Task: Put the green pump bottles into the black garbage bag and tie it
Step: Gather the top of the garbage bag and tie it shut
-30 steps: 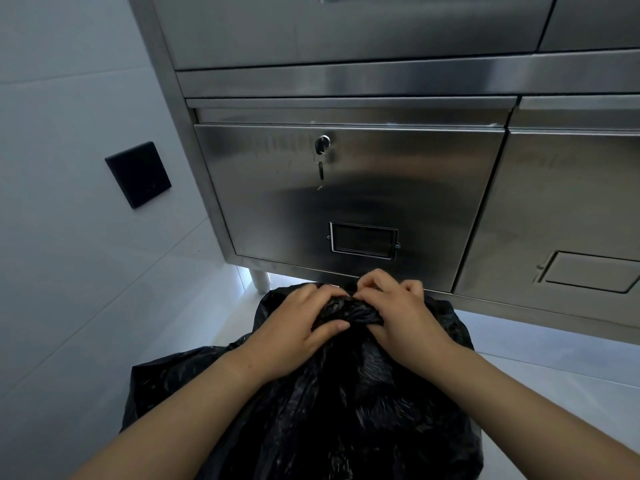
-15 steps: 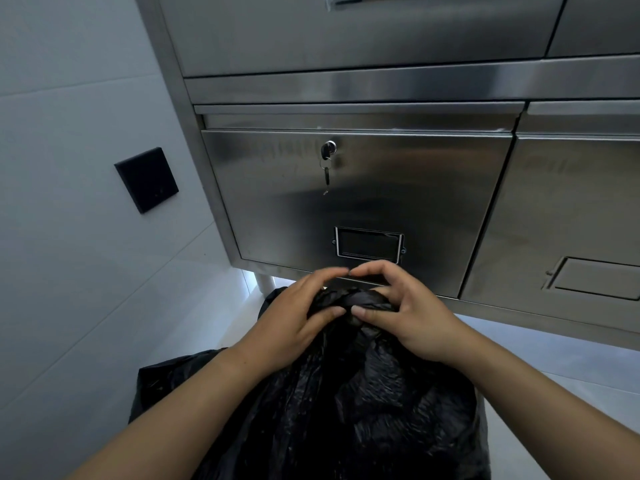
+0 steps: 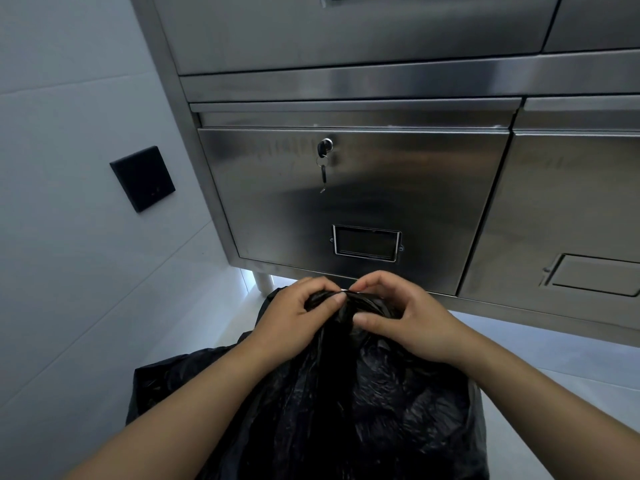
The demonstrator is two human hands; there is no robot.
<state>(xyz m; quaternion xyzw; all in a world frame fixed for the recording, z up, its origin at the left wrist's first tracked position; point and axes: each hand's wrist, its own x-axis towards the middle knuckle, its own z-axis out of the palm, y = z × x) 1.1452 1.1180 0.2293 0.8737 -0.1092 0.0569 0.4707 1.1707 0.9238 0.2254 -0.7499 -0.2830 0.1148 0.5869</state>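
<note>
Both forearms enter from 6 o'clock, bare, converging toward centre. Left hand (image 3: 294,317) curled, thumb and fingers pinched closed at 3 o'clock. Right hand (image 3: 405,317) arched, fingertips bent toward 9 o'clock, meeting the left; thumb extended below.

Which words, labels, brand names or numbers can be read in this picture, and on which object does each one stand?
None can be read.
Label holder on the steel cabinet door: shows no text.
Black wall plate: one small mark, too small to read.
Black garbage bag, gathered at its top by the left hand and right hand: no print visible.
</note>
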